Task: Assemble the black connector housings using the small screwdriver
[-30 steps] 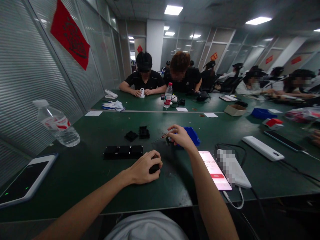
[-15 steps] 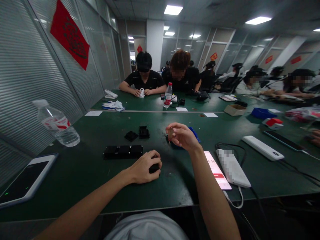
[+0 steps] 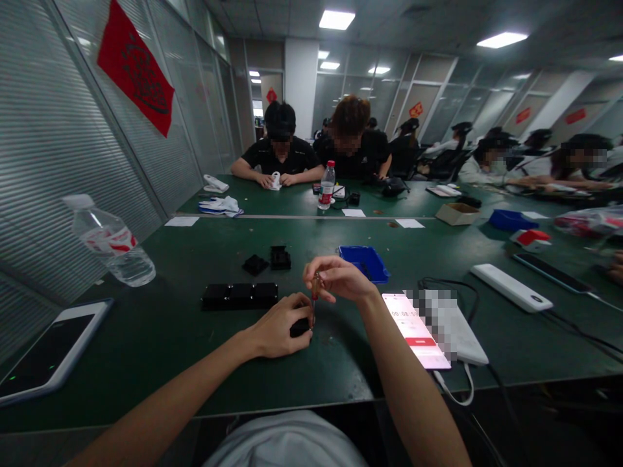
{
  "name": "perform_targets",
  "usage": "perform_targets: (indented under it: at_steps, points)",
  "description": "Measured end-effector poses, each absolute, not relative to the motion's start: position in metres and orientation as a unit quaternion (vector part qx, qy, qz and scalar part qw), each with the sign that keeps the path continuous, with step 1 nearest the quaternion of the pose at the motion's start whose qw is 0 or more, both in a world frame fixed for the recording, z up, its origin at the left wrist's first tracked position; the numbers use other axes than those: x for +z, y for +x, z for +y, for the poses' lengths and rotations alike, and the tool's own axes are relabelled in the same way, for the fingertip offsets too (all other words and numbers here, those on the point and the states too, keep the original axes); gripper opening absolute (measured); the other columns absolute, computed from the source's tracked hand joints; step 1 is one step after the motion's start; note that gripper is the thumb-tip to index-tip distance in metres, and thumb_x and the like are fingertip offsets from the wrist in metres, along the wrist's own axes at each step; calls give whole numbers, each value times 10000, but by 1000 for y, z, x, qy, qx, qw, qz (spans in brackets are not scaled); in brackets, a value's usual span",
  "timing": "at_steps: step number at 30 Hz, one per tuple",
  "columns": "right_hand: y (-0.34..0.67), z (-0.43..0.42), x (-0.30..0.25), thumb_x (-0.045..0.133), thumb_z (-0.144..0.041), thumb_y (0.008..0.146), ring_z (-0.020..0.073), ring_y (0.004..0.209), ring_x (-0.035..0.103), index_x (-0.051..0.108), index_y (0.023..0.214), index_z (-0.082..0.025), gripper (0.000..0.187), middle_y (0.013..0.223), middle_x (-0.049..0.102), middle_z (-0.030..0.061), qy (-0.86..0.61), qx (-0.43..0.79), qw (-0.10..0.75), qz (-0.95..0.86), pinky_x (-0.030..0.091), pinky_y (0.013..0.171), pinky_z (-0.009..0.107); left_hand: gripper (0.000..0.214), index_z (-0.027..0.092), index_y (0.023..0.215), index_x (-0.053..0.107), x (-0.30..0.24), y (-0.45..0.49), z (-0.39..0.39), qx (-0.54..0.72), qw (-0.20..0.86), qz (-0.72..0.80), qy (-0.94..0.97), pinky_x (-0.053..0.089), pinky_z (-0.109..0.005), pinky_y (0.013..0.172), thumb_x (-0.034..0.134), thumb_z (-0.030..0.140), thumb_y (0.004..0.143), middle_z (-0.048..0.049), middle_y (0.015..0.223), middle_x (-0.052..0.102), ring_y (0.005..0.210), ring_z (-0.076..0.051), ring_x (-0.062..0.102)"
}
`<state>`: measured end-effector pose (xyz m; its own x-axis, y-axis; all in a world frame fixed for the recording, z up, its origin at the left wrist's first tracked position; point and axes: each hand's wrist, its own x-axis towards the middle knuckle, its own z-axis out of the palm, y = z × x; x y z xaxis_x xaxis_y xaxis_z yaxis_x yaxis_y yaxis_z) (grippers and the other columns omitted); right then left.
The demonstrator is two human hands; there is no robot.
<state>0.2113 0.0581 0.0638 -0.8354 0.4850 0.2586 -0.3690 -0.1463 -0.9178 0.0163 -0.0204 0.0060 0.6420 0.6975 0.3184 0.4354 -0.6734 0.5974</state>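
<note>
Just brought my screwdriver (image 3: 316, 287) to the black block (image 3: 299, 328) toward the surface's (image 3: 341, 383) near edge, so they look lined up; right hand (image 3: 343, 280) pinching the handle, left hand (image 3: 282, 327) gripping the block.

Screwdriver (image 3: 316, 286): brownish handle, thin shaft — near upright, pointing down, held in the right hand (image 3: 337, 277); tip at the block's right edge, contact unclear.
Block (image 3: 298, 328): small, black, partly hidden under the left hand's (image 3: 285, 325) fingers — low at the tabletop.
Row (image 3: 240, 296): three black units, end to end, beside the left hand.
</note>
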Motion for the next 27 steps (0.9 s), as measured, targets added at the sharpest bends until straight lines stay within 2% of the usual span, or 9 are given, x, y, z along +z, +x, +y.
perform_targets:
  at_steps: [4,12,27]
  points:
    - [210,57,61,725,-256,841,75,456,600,711,941,-110,178,848,729,46,-25,761,265,-592,431,396,168,88,209,908,636,8,16,-21,264,242,326,875,489,-397,1018,671,171,836,-69,1193,595,1100,-249,591]
    - [212,57,60,691,-256,864,93,470,605,679,971,-117,176,716,662,11,-17,757,246,-606,421,400,160,99,213,920,638,11,17,-21,266,249,321,874,467,-414,1072,673,168,838,-76,1237,601,1167,-262,582]
    - [211,56,62,721,-288,868,75,460,582,703,964,-119,195,709,655,5,-6,751,232,-618,407,401,146,90,214,931,641,8,16,-21,262,234,329,877,493,-422,1036,670,192,849,-81,1215,609,1140,-263,590]
